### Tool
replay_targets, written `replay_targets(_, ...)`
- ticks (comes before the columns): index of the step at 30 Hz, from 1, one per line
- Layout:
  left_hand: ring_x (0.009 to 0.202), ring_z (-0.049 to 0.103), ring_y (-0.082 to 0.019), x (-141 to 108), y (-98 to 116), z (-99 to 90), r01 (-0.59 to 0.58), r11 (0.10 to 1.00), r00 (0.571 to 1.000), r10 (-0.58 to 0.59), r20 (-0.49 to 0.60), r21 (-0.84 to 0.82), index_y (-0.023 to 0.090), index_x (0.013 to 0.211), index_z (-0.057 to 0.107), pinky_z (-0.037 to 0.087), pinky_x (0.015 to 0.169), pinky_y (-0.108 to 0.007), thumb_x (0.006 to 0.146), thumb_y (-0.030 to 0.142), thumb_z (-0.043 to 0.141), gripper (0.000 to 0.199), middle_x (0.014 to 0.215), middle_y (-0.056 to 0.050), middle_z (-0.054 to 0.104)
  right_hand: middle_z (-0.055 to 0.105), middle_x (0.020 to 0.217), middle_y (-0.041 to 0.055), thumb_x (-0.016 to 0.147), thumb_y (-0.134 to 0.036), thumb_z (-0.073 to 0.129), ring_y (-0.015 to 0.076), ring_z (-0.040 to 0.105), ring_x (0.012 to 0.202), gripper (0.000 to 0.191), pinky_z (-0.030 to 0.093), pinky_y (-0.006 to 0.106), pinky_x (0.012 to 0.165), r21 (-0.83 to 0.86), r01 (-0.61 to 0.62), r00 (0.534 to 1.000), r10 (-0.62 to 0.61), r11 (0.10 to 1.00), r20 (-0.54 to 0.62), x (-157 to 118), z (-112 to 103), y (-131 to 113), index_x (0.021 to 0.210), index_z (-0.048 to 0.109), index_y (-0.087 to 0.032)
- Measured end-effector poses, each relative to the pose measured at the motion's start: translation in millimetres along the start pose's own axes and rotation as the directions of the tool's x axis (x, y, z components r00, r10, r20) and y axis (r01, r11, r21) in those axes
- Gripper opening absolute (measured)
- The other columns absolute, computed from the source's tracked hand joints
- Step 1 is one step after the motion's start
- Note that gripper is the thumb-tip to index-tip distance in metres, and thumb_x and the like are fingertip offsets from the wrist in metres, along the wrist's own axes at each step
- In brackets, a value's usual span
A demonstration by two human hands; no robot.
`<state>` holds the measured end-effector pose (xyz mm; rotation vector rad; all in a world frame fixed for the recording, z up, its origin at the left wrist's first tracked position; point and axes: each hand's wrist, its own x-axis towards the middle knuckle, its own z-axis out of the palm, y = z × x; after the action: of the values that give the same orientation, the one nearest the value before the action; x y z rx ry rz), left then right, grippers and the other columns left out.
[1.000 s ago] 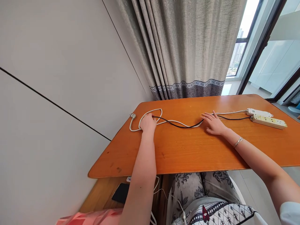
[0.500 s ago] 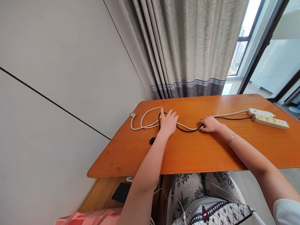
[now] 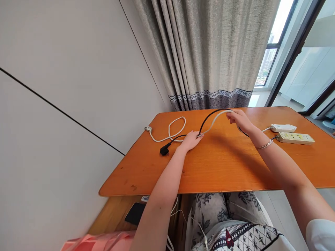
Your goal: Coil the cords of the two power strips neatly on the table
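My left hand (image 3: 191,140) rests low over the orange wooden table (image 3: 209,170), its fingers closed round a black cable (image 3: 208,116) and a white cable (image 3: 215,120). Raised above the tabletop, my right hand (image 3: 238,118) grips both cables, which arch up between my two hands. To the left lie a black plug (image 3: 164,150) and a white plug (image 3: 148,129), the white cable looping near them. At the right, a white power strip (image 3: 284,128) sits just behind a cream power strip (image 3: 295,138).
A grey curtain (image 3: 214,52) hangs behind the table, with a wall (image 3: 65,87) at the left and a window at the right. Below the front edge are a dark flat device (image 3: 134,213), thin white cords and a pink bag (image 3: 102,242).
My right hand has risen, lifting both cables into an arch. My left hand has lowered and closed on them. The black plug is now uncovered, and both power strips have shifted left.
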<state>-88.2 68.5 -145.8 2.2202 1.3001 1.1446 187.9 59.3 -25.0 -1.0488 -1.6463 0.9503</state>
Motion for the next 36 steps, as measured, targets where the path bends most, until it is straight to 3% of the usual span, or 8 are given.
replay_targets(4, 0.073, 0.061, -0.025, 1, 7, -8.9, 0.133, 0.967, 0.974, -0.168, 0.153, 0.216, 0.024, 0.069, 0.053, 0.048, 0.095, -0.042, 0.093, 0.040, 0.055, 0.029, 0.071, -0.005, 0.064, 0.025, 0.047, -0.0078, 0.072, -0.036, 0.065, 0.0087, 0.022, 0.047, 0.028, 0.037, 0.027, 0.053, 0.326, 0.022, 0.996, 0.007, 0.945, -0.089, 13, -3, -27, 0.057, 0.045, -0.023)
replay_targets(6, 0.079, 0.062, -0.027, 2, 7, -14.9, 0.165, 0.955, 0.969, -0.204, 0.141, 0.247, 0.024, 0.070, 0.051, 0.045, 0.096, -0.042, 0.094, 0.039, 0.052, 0.029, 0.075, -0.006, 0.065, 0.019, 0.048, -0.0092, 0.078, -0.038, 0.067, 0.0084, 0.017, 0.045, 0.032, 0.036, 0.027, 0.051, 0.438, 0.050, 0.994, -0.004, 0.898, -0.105, 23, -7, -40, 0.060, 0.044, -0.024)
replay_targets(10, 0.078, 0.061, -0.027, 2, -2, -28.1, 0.314, 0.944, 0.949, -0.316, 0.007, 0.106, 0.023, 0.068, 0.053, 0.044, 0.082, -0.037, 0.086, 0.035, 0.062, 0.023, 0.072, -0.005, 0.063, 0.014, 0.050, -0.0101, 0.088, -0.045, 0.063, 0.0093, 0.014, 0.044, 0.037, 0.033, 0.027, 0.049, 0.544, 0.128, 0.984, -0.039, 0.830, -0.173, 40, -24, -66, 0.066, 0.040, -0.025)
replay_targets(14, 0.063, 0.055, -0.020, 2, -13, -28.8, 0.367, 0.928, 0.930, -0.368, -0.013, -0.061, 0.023, 0.064, 0.054, 0.041, 0.067, -0.031, 0.088, 0.042, 0.060, 0.031, 0.061, -0.002, 0.058, 0.014, 0.048, -0.0101, 0.090, -0.041, 0.062, 0.0105, 0.011, 0.047, 0.036, 0.029, 0.028, 0.049, 0.602, 0.134, 0.983, -0.028, 0.787, -0.183, 45, -39, -91, 0.069, 0.038, -0.026)
replay_targets(19, 0.048, 0.038, -0.011, 9, -6, -3.2, 0.338, 0.869, 0.935, -0.354, 0.024, -0.360, 0.023, 0.066, 0.048, 0.033, 0.054, -0.026, 0.084, 0.072, 0.055, 0.053, 0.050, 0.006, 0.038, 0.015, 0.048, -0.0093, 0.095, -0.030, 0.050, 0.0109, 0.009, 0.045, 0.029, 0.029, 0.027, 0.047, 0.732, 0.069, 0.978, 0.097, 0.678, -0.183, 47, -35, -115, 0.069, 0.040, -0.026)
replay_targets(25, 0.045, 0.030, -0.008, 15, 32, 38.7, 0.277, 0.759, 0.959, -0.257, 0.119, -0.589, 0.021, 0.076, 0.055, 0.037, 0.055, -0.025, 0.070, 0.088, 0.058, 0.068, 0.047, 0.012, 0.027, 0.021, 0.047, -0.0093, 0.085, -0.040, 0.068, 0.0100, 0.016, 0.041, 0.035, 0.034, 0.028, 0.044, 0.755, 0.084, 0.990, 0.028, 0.650, -0.135, 66, -22, -127, 0.067, 0.042, -0.027)
replay_targets(31, 0.048, 0.032, -0.006, 19, 87, 77.8, 0.253, 0.673, 0.961, -0.090, 0.261, -0.695, 0.022, 0.115, 0.065, 0.030, 0.052, -0.022, 0.048, 0.056, 0.092, 0.080, 0.052, 0.014, 0.039, 0.023, 0.043, -0.0093, 0.074, -0.049, 0.078, 0.0125, 0.024, 0.040, 0.038, 0.037, 0.031, 0.041, 0.764, 0.093, 0.993, -0.007, 0.638, -0.115, 78, -6, -140, 0.068, 0.046, -0.029)
replay_targets(36, 0.060, 0.055, -0.012, 23, 118, 107.4, 0.270, 0.790, 0.961, -0.182, 0.210, -0.551, 0.020, 0.098, 0.075, 0.042, 0.061, -0.026, 0.070, 0.049, 0.082, 0.041, 0.063, 0.005, 0.060, 0.023, 0.042, -0.0104, 0.075, -0.053, 0.077, 0.0112, 0.024, 0.039, 0.038, 0.039, 0.030, 0.041, 0.799, 0.076, 0.997, -0.023, 0.597, -0.078, 76, 9, -149, 0.071, 0.048, -0.029)
